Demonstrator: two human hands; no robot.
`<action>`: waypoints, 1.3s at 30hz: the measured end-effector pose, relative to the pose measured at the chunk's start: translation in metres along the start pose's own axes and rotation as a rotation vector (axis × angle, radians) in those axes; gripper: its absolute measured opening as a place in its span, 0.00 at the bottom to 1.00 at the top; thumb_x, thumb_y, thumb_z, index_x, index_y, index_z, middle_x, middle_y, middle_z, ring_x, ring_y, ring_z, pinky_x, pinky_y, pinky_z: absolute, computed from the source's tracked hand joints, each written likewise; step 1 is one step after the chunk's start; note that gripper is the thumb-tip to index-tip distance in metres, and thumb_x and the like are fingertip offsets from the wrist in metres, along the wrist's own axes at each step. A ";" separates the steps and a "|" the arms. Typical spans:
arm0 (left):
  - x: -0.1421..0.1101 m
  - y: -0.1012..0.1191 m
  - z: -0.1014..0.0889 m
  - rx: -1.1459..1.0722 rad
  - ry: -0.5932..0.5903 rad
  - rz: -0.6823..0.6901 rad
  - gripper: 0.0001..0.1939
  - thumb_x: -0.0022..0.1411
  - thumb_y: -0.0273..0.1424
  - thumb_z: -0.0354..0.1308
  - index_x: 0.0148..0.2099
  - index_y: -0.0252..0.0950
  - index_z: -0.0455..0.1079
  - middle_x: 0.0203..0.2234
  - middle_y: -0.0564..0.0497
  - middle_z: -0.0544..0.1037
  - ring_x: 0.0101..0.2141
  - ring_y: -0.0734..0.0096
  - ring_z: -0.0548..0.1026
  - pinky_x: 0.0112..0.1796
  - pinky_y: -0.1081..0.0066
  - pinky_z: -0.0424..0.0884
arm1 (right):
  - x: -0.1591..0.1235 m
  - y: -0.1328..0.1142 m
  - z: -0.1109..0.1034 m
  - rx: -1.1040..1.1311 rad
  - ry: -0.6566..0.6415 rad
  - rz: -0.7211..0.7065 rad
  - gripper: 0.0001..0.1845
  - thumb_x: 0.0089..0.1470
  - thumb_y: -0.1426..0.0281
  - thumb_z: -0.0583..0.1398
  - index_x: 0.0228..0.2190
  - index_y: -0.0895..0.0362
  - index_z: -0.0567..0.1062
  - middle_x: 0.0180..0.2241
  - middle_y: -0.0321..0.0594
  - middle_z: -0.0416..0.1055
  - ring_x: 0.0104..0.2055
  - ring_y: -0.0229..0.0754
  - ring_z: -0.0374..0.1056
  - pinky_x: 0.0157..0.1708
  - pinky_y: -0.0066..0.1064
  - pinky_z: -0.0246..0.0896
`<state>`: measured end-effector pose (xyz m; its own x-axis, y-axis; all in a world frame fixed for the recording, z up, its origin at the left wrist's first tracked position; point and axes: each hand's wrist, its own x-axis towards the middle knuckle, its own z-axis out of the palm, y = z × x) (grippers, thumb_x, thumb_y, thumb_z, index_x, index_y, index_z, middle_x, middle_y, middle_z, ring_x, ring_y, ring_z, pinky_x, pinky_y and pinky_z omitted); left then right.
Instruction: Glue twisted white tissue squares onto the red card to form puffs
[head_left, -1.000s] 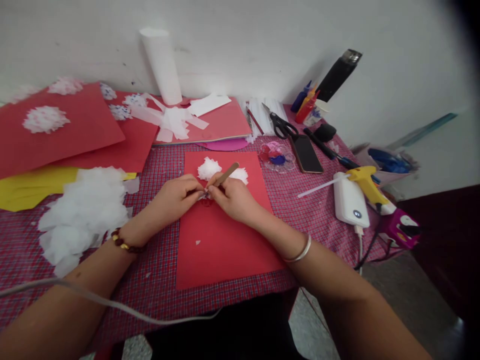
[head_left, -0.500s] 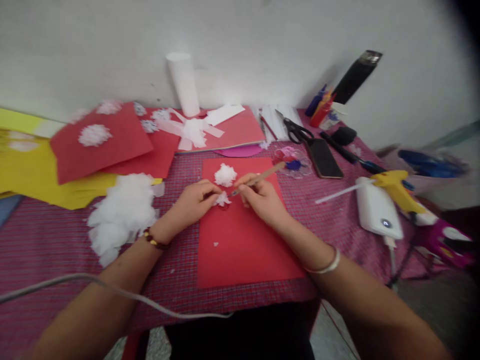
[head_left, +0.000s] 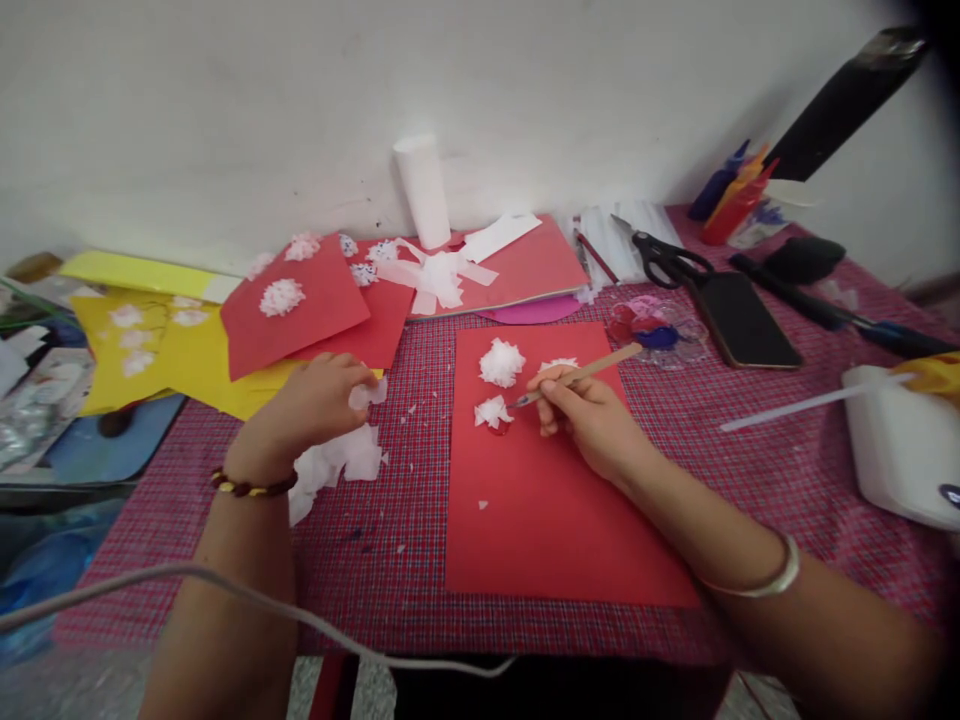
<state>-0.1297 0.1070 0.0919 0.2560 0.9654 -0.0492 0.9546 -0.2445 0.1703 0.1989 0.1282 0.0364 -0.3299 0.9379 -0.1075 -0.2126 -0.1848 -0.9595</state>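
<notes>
My right hand (head_left: 592, 415) pinches a wooden-handled paintbrush (head_left: 607, 364). Its tip points left, close beside a small white tissue-paper flower (head_left: 492, 411) on the red sheet (head_left: 555, 530). A wet-looking red patch shows under that flower's lower edge. Above it sits a fuller white flower (head_left: 502, 362), and another white flower (head_left: 559, 364) is partly hidden behind my right hand. My left hand (head_left: 311, 405) is over the pile of white tissue pieces (head_left: 330, 468), palm down, fingers bent but apart; its thumb side is partly hidden.
Along the back are red cards (head_left: 300, 325) with flowers, a white roll (head_left: 422, 190) and scissors (head_left: 667, 260). To the right lie a phone (head_left: 750, 320), a paint-smeared clear dish (head_left: 656, 335) and paint bottles (head_left: 739, 205). A white cable (head_left: 300, 605) crosses in front.
My left hand has left the small flower and moved left to the tissue pile. My right hand still holds the brush beside the flower. The view has shifted left.
</notes>
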 end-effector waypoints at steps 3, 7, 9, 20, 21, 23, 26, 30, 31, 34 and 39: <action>0.005 0.011 0.008 0.167 -0.048 -0.033 0.10 0.49 0.26 0.59 0.36 0.37 0.73 0.35 0.43 0.74 0.40 0.51 0.70 0.42 0.55 0.64 | 0.000 -0.001 0.000 -0.006 -0.003 -0.001 0.11 0.53 0.62 0.60 0.31 0.59 0.73 0.19 0.32 0.65 0.19 0.33 0.59 0.21 0.28 0.55; 0.016 0.023 0.008 0.156 0.040 -0.129 0.04 0.51 0.24 0.56 0.26 0.37 0.68 0.30 0.44 0.72 0.37 0.53 0.70 0.42 0.56 0.63 | 0.000 -0.001 0.001 -0.015 0.002 0.002 0.11 0.52 0.62 0.61 0.30 0.59 0.72 0.19 0.31 0.65 0.19 0.33 0.59 0.20 0.27 0.55; 0.018 0.027 0.003 0.058 0.106 -0.145 0.06 0.52 0.26 0.56 0.24 0.37 0.65 0.28 0.45 0.71 0.36 0.55 0.70 0.42 0.56 0.64 | 0.001 -0.001 0.001 -0.005 0.001 -0.001 0.12 0.52 0.61 0.61 0.30 0.59 0.72 0.18 0.31 0.64 0.19 0.33 0.59 0.20 0.26 0.55; 0.021 0.104 0.020 -1.449 0.117 -0.363 0.09 0.46 0.30 0.68 0.31 0.34 0.73 0.23 0.54 0.76 0.22 0.79 0.70 0.25 0.77 0.65 | -0.019 -0.023 0.009 -0.003 -0.155 -0.335 0.13 0.62 0.61 0.56 0.38 0.57 0.75 0.28 0.36 0.74 0.25 0.32 0.66 0.26 0.26 0.63; 0.022 0.111 0.024 -1.455 0.082 -0.354 0.09 0.46 0.30 0.68 0.32 0.34 0.74 0.23 0.53 0.76 0.23 0.78 0.70 0.26 0.77 0.66 | -0.020 -0.024 0.010 -0.033 -0.180 -0.357 0.13 0.62 0.61 0.56 0.39 0.56 0.75 0.29 0.37 0.74 0.26 0.32 0.67 0.27 0.26 0.63; 0.023 0.121 0.030 -1.460 0.037 -0.329 0.09 0.46 0.30 0.69 0.31 0.33 0.76 0.23 0.53 0.77 0.23 0.78 0.71 0.26 0.77 0.67 | -0.022 -0.022 0.012 -0.102 -0.223 -0.390 0.13 0.63 0.62 0.55 0.39 0.56 0.75 0.30 0.37 0.73 0.28 0.32 0.67 0.28 0.26 0.64; 0.023 0.127 0.033 -1.466 0.042 -0.300 0.08 0.46 0.30 0.68 0.31 0.34 0.76 0.23 0.53 0.77 0.23 0.78 0.71 0.26 0.78 0.67 | -0.022 -0.018 0.012 -0.173 -0.243 -0.428 0.11 0.63 0.65 0.54 0.39 0.57 0.74 0.30 0.36 0.71 0.29 0.32 0.67 0.29 0.26 0.64; 0.021 0.127 0.033 -1.449 0.055 -0.276 0.05 0.47 0.29 0.67 0.31 0.35 0.77 0.22 0.53 0.77 0.24 0.78 0.71 0.26 0.79 0.68 | -0.020 -0.016 0.011 -0.202 -0.235 -0.453 0.10 0.64 0.68 0.53 0.39 0.57 0.74 0.29 0.36 0.70 0.30 0.32 0.66 0.30 0.26 0.63; 0.020 0.127 0.032 -1.443 0.051 -0.275 0.05 0.48 0.28 0.67 0.31 0.35 0.77 0.22 0.53 0.77 0.24 0.78 0.71 0.26 0.79 0.67 | -0.020 -0.016 0.011 -0.203 -0.236 -0.460 0.10 0.64 0.69 0.53 0.40 0.57 0.73 0.29 0.36 0.70 0.30 0.32 0.66 0.30 0.26 0.63; 0.019 0.129 0.032 -1.442 0.044 -0.276 0.04 0.47 0.27 0.67 0.30 0.36 0.78 0.23 0.53 0.78 0.24 0.78 0.72 0.26 0.80 0.68 | -0.019 -0.015 0.011 -0.202 -0.242 -0.475 0.10 0.64 0.70 0.53 0.41 0.58 0.73 0.29 0.36 0.69 0.28 0.31 0.65 0.30 0.26 0.63; 0.021 0.128 0.030 -1.584 -0.016 -0.276 0.06 0.52 0.29 0.64 0.34 0.35 0.79 0.26 0.49 0.81 0.24 0.76 0.74 0.26 0.80 0.71 | -0.019 -0.016 0.011 -0.200 -0.235 -0.435 0.11 0.64 0.66 0.53 0.40 0.57 0.73 0.30 0.36 0.70 0.29 0.32 0.66 0.29 0.26 0.64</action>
<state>0.0021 0.0930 0.0829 0.1228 0.9584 -0.2577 -0.1390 0.2737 0.9517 0.1979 0.1101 0.0564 -0.4525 0.8198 0.3509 -0.2043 0.2878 -0.9357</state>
